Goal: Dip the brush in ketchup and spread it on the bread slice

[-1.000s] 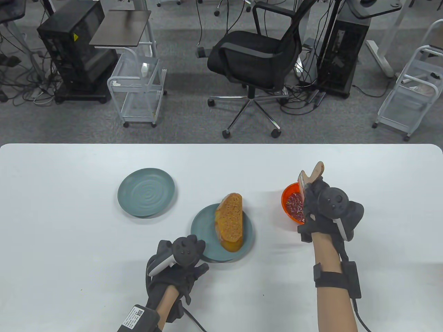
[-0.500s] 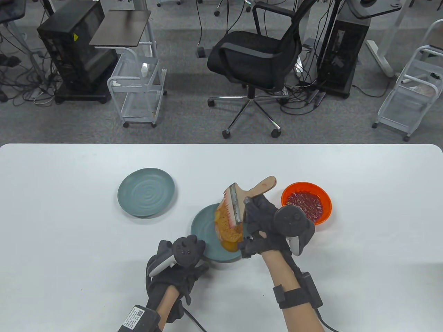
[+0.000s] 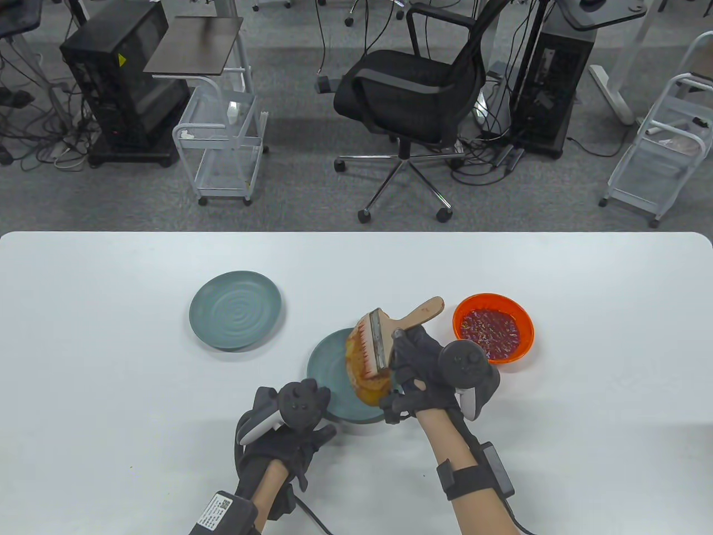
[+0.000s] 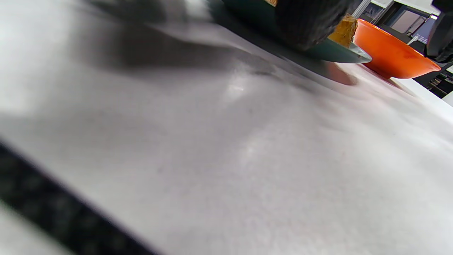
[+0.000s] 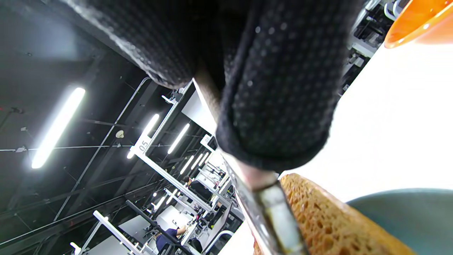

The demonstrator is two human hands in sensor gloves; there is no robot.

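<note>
Nearest the viewer, the left hand (image 3: 292, 415) rests at the 7 o'clock rim of the teal plate (image 3: 328, 370), steadying it; whether its fingers grip the rim or merely press on it cannot be told, since the left wrist view shows only a blurred dark fingertip (image 4: 308, 21) against the plate edge.

On that plate lies the bread slice (image 3: 365, 384), largely covered by the brush (image 3: 376, 343). The right hand (image 3: 429, 368) grasps the brush by its wooden handle, which points toward 2 o'clock, with the reddened bristles laid on the slice. One second ago this hand held the brush in the orange ketchup bowl (image 3: 493, 334); half a second ago the bristles were already at the slice's far end, and they now sit slightly nearer along it. The dip therefore appears done and the spreading stroke under way, with most of the crumb probably still to be coated.

At 3 o'clock of the bread, close to the plate, stands the bowl with ketchup remaining. At 10 o'clock, well apart, lies a second teal plate (image 3: 235, 309).

All rest on a white table (image 3: 111, 362). Beyond its far edge are grey carpet, a black office chair (image 3: 412, 89), wire trolleys and computer towers with trailing cables.
</note>
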